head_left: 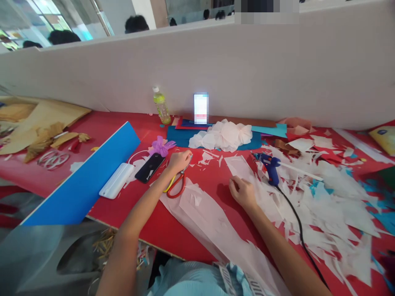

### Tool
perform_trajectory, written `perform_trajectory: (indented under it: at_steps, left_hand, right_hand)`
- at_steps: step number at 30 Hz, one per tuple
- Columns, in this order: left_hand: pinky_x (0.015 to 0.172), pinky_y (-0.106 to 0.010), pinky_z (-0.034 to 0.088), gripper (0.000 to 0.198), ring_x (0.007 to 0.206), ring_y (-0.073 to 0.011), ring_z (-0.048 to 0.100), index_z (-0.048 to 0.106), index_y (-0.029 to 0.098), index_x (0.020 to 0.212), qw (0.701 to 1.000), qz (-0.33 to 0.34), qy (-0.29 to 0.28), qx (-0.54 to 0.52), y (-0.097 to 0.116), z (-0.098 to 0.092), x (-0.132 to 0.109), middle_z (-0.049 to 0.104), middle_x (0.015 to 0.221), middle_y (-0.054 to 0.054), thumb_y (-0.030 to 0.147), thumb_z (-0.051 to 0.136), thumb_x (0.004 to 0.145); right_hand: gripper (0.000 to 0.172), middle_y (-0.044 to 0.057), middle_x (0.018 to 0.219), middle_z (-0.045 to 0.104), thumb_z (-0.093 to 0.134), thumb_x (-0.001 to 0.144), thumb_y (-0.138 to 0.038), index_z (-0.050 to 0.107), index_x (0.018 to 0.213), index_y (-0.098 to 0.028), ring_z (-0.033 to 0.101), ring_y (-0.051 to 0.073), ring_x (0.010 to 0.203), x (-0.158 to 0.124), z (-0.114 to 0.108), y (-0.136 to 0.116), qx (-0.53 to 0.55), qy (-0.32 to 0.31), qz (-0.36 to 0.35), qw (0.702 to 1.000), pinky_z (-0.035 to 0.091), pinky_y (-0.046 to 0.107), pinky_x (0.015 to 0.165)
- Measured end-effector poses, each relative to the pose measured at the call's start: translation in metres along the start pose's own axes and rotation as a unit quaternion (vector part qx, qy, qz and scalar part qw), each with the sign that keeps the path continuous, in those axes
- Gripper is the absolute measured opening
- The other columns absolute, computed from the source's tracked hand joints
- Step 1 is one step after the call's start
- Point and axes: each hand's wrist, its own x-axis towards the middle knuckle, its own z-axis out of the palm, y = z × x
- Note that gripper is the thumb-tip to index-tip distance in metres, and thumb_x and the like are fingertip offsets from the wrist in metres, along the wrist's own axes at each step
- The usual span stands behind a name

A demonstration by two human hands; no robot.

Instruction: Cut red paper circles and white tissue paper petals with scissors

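Note:
My left hand [180, 161] is closed at the upper end of a pair of scissors [176, 190] with red and yellow handles; whether the fingers grip them is hidden. Close by lie a black phone [149, 167] and a purple paper flower [161, 145]. My right hand [242, 191] has its fingers curled above the red table [188, 224], and I cannot make out anything in them. Between my forearms stretches a sheet of pale pink paper [210, 218]. Farther back, white paper petals [230, 135] rest on dark blue sheets [179, 137].
A blue glue gun [270, 168] with a black cord lies among white paper scraps [327, 205] at right. Left are a white case [117, 181] and a slanted blue board [89, 181]. A bottle [162, 107] and a lit screen [201, 107] stand by the partition [185, 70].

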Motion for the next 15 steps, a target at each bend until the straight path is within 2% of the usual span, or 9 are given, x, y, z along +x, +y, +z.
perform_trajectory:
  at_steps: [5,9,12,15]
  left_hand:
    - [0.064,-0.025,0.039,0.022,0.069,-0.0153,0.062,0.062,0.023,0.093,0.998,0.066,-0.011,-0.017,0.024,-0.008,-0.028,0.069,0.080,-0.002,0.020,0.042,0.085]
    - [0.063,-0.025,0.038,0.023,0.067,-0.0138,0.060,0.061,0.020,0.091,0.985,0.167,-0.019,-0.033,0.042,-0.023,-0.053,0.067,0.074,0.000,0.017,0.039,0.086]
    - [0.061,-0.024,0.037,0.020,0.067,-0.0134,0.059,0.060,0.020,0.087,0.982,0.175,-0.047,-0.052,0.052,-0.034,-0.071,0.065,0.071,0.001,0.019,0.041,0.085]
    - [0.067,-0.025,0.040,0.016,0.075,-0.0144,0.058,0.060,0.019,0.086,0.972,0.196,-0.087,-0.093,0.059,-0.040,-0.086,0.064,0.078,0.000,0.019,0.044,0.083]
  right_hand:
    - [0.024,-0.002,0.047,0.047,0.040,0.083,-0.027,0.056,0.068,-0.018,0.047,0.012,0.044,0.000,-0.003,0.000,0.027,0.004,0.026,0.999,0.035,0.022,0.048]
    - [0.024,-0.002,0.047,0.047,0.040,0.083,-0.027,0.056,0.068,-0.018,0.047,0.012,0.043,0.000,-0.004,-0.001,0.037,0.002,0.048,0.998,0.035,0.023,0.048]
    - [0.024,-0.002,0.047,0.047,0.040,0.083,-0.029,0.056,0.068,-0.018,0.046,0.012,0.043,0.000,-0.004,-0.001,0.042,-0.002,0.057,0.997,0.034,0.023,0.047]
    - [0.025,-0.002,0.047,0.046,0.040,0.083,-0.030,0.056,0.068,-0.018,0.046,0.012,0.043,-0.001,-0.004,-0.001,0.047,-0.005,0.064,0.997,0.034,0.023,0.047]
